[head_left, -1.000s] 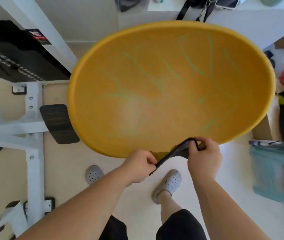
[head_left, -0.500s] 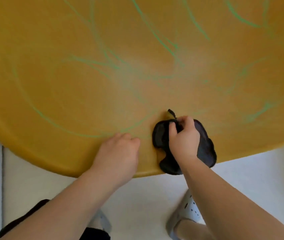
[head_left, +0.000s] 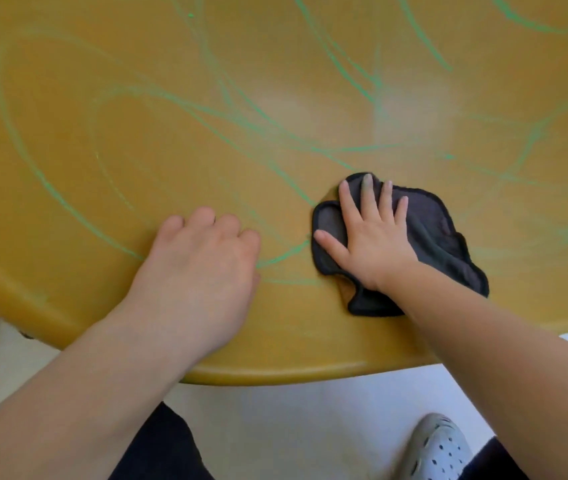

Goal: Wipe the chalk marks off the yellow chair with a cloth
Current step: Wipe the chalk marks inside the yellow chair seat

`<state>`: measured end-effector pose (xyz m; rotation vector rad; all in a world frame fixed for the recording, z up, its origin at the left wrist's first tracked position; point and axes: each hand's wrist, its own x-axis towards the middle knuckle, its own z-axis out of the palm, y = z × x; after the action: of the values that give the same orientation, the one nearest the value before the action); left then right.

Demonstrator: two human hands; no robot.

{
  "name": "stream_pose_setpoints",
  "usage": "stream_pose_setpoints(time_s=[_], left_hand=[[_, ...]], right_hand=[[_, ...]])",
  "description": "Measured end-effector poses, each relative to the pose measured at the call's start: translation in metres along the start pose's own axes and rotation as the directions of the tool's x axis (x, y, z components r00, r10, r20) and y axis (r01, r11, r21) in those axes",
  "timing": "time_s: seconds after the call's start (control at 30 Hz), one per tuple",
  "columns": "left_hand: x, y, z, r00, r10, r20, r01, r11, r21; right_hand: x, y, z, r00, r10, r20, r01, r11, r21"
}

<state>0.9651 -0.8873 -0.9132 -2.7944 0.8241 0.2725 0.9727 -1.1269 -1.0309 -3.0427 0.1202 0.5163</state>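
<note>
Right hand (head_left: pixel 376 240) is laid flat on the dark cloth (head_left: pixel 438 237), fingers straight and spread, and the cloth is pressed onto the yellow chair (head_left: pixel 137 133) at centre right of the frame, close to the seat's lower rim. Left hand (head_left: pixel 202 268) is seen at centre left, fingers curled under, nothing held, knuckles rested on the seat near the cloth. Green chalk marks (head_left: pixel 284 253) are looped all across the surface, one line caught between the two hands. A pale perforated shoe (head_left: pixel 438 448) is glimpsed on the white floor (head_left: pixel 293 410), lower right.
</note>
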Motion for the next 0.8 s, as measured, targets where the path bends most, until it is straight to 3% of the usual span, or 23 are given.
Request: stream_pose_setpoints(time_s=[0.17,0.3,0.37,0.5,0.67,0.8], left_hand=[[-0.005,0.006,0.007,0.996,-0.016,0.083,0.013,0.999,0.037],[-0.003,0.002,0.006,0.999,-0.007,0.040,0.006,1.000,0.003],[-0.002,0.001,0.007,0.999,0.016,0.043,-0.015,1.000,-0.017],[-0.004,0.001,0.013,0.998,0.056,0.033,-0.054,0.997,-0.048],[-0.005,0.000,0.011,0.999,0.051,0.004,-0.050,0.998,-0.047],[-0.004,0.000,0.014,0.998,0.052,-0.044,-0.055,0.997,-0.059]], right_hand=[[0.009,-0.008,-0.003,0.996,-0.084,-0.014,0.084,0.996,0.012],[-0.062,-0.031,-0.005,0.919,-0.382,0.100,0.369,0.921,0.122],[-0.096,-0.030,-0.008,0.871,-0.468,0.153,0.440,0.879,0.184],[-0.069,0.000,-0.001,0.905,-0.411,0.111,0.398,0.909,0.125],[0.023,0.016,-0.007,0.982,-0.190,-0.005,0.189,0.979,0.072],[0.003,-0.008,-0.006,0.957,-0.287,0.034,0.286,0.957,0.043]])
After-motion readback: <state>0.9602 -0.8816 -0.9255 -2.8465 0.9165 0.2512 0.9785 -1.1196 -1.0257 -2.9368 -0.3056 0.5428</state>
